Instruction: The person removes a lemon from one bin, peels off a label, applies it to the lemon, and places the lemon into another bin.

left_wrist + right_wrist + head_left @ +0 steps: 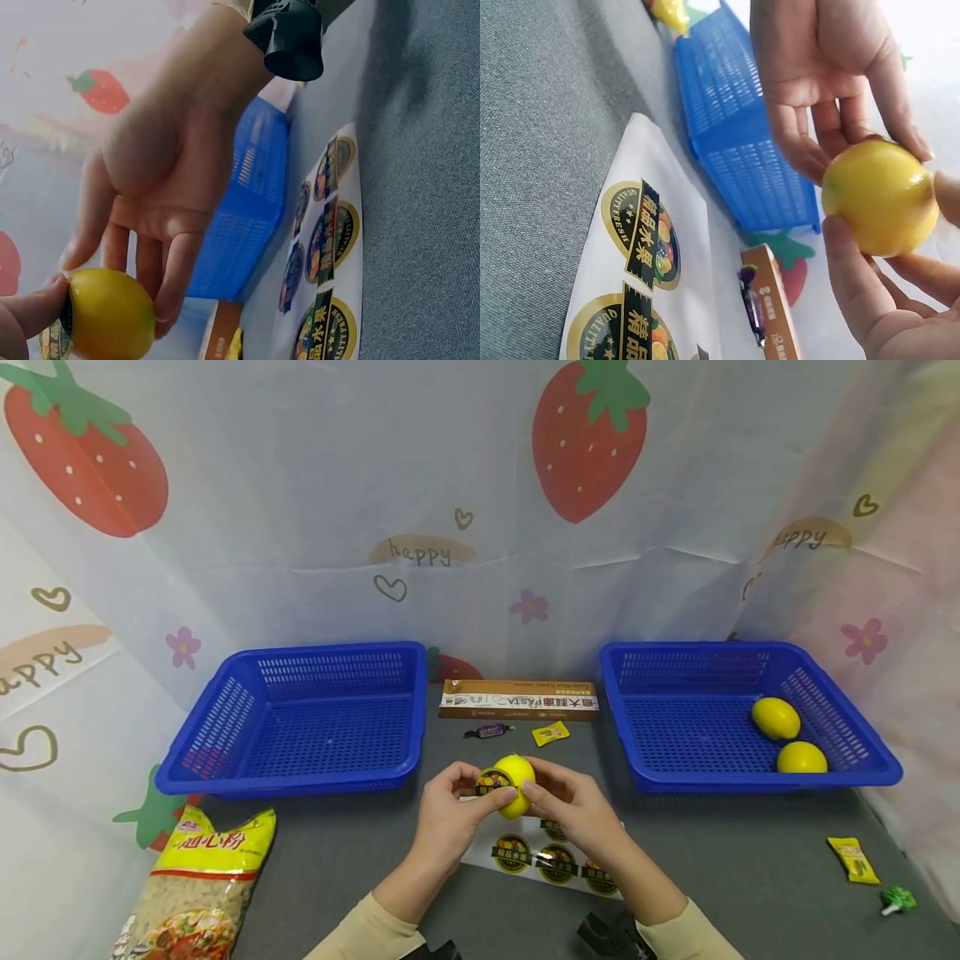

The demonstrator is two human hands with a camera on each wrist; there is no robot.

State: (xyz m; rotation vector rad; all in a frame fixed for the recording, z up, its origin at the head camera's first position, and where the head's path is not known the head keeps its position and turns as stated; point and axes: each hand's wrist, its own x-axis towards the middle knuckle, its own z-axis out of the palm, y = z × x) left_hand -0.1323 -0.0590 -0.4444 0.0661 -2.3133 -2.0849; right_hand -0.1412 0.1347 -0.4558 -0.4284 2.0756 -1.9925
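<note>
A yellow lemon (pixel 517 770) is held up in front of me between both hands, over a sheet of round fruit stickers (pixel 512 853). My left hand (pixel 442 822) holds it from the left, the thumb pressing a round black-and-gold sticker (pixel 492 782) against its side. Part of that sticker stands out past the lemon's edge. From the right, my right hand (pixel 585 814) grips the same lemon with thumb and fingers, also seen in the left wrist view. The right wrist view shows the lemon (pixel 881 196) between the fingertips of both hands; the sticker is mostly hidden there.
A blue basket (pixel 292 781) stands at left, another (pixel 757 777) at right holding two lemons (pixel 776 718). Between them lie a pasta box (pixel 517 700) and two wrapped candies (pixel 551 733). A noodle bag (pixel 198 885) is front left; a yellow packet (pixel 853 861) and toy broccoli (pixel 897 900) are right.
</note>
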